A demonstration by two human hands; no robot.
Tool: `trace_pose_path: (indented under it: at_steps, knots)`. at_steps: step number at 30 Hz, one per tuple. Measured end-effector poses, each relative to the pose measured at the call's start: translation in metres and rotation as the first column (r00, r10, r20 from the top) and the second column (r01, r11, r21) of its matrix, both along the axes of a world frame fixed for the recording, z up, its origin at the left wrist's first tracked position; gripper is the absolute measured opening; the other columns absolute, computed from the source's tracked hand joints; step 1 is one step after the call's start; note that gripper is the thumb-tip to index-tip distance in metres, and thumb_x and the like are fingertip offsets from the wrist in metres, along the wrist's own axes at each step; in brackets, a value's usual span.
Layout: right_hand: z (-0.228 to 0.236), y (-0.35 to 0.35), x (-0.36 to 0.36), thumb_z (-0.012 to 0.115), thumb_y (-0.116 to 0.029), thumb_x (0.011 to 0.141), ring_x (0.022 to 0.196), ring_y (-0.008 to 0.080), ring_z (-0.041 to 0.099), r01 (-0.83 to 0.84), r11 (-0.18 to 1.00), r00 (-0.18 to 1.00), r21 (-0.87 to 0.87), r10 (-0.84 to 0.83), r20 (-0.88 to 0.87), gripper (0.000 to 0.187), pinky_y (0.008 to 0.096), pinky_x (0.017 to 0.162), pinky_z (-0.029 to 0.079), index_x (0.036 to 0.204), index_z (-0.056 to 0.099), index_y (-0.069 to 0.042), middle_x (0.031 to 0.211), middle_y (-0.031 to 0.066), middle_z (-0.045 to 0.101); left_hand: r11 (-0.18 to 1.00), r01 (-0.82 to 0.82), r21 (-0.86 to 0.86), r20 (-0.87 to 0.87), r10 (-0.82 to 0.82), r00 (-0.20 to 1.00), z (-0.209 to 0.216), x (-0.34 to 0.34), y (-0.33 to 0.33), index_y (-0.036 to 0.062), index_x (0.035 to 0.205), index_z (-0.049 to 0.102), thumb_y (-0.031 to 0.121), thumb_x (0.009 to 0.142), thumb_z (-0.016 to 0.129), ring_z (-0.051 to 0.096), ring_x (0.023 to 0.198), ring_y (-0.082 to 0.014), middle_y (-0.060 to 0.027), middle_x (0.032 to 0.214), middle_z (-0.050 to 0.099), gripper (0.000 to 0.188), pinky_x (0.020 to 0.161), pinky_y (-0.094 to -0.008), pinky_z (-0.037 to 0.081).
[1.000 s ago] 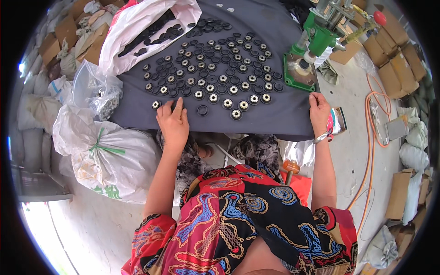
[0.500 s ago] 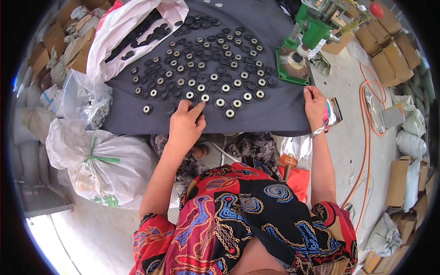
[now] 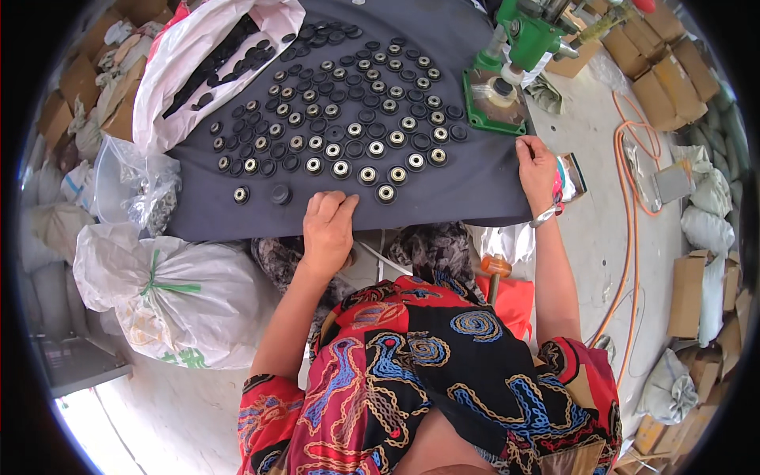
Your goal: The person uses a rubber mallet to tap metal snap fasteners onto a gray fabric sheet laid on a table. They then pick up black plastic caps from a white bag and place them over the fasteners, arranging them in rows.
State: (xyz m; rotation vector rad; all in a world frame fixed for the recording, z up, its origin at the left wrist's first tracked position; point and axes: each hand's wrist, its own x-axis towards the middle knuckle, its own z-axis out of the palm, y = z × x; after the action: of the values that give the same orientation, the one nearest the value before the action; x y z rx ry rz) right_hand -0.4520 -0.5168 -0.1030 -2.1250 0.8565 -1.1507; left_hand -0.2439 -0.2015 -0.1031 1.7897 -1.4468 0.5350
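Left hand (image 3: 328,231): bunched at near bench (image 3: 443,207) edge | right hand (image 3: 537,169): at right edge | can't tell if either pinches anything | metal-centred rings (image 3: 367,175): spread singly, likely for reach

Clearances and obstructions on the dark surface (image 3: 455,190). A bare strip follows the near edge between the left grip (image 3: 329,229) and the right grip (image 3: 538,168); a single bearing wheel (image 3: 385,193) stands toward its left end. Across the middle, closely spaced rings and bearings (image 3: 355,129) leave only narrow gaps. The green press (image 3: 528,43) obstructs the far right, its base near the outermost rings; the open white bag (image 3: 206,43) bounds the far left. Beyond the parts, an open stretch separates bag and press.
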Motion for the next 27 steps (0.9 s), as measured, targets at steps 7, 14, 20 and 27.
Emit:
trace_pose_path:
  at_steps: [7,14,20,27]
  knots:
    - [0.013,0.009,-0.002,0.062,-0.012,0.09,0.06,0.0138,0.055,0.066,0.989,0.997,-0.132,-0.061,0.04,0.011,0.0274,0.058,0.045,0.092,0.064,-0.001,0.072,0.0078,0.063,0.999,-0.04,0.0,-0.217,0.039,0.975,0.019,-0.005,-0.014,0.0007,0.109,0.062,0.005,0.083,0.063,0.052,0.068,-0.0241,-0.0087,0.075,0.048,0.026,0.059,-0.0355,0.043]
    - [0.054,0.168,0.032,0.073,-0.022,0.076,0.077,0.0227,0.06,-0.601,0.687,0.799,-0.408,0.52,-0.302,0.042,0.035,0.058,0.051,0.115,0.061,-0.011,0.093,0.0046,0.058,0.952,0.157,-0.263,-0.838,-0.306,0.452,0.036,-0.057,-0.003,-0.002,0.136,0.04,0.046,0.101,0.041,0.044,0.062,-0.0058,-0.0006,0.074,0.049,0.06,0.055,-0.0197,0.035]
    - [0.046,0.204,0.051,0.072,-0.016,0.077,0.083,0.0258,0.06,-0.762,0.644,0.638,-0.059,0.733,-0.236,0.033,0.0374,0.066,0.051,0.106,0.061,-0.005,0.1,0.0096,0.052,0.952,0.14,-0.271,-0.926,-0.297,0.234,0.019,-0.053,-0.002,0.0003,0.143,0.028,0.051,0.101,0.032,0.045,0.065,-0.0077,-0.0028,0.075,0.052,0.067,0.059,-0.021,0.036]
    - [0.043,0.187,0.04,0.069,-0.01,0.079,0.081,0.0275,0.062,-0.533,0.824,0.846,-0.191,0.512,-0.15,0.02,0.0364,0.062,0.05,0.093,0.055,-0.005,0.093,0.0094,0.06,0.974,0.097,-0.206,-0.932,-0.225,0.285,0.033,-0.057,0.004,-0.0019,0.132,0.047,0.038,0.102,0.039,0.052,0.058,-0.0054,-0.0067,0.083,0.059,0.05,0.047,-0.0176,0.033]
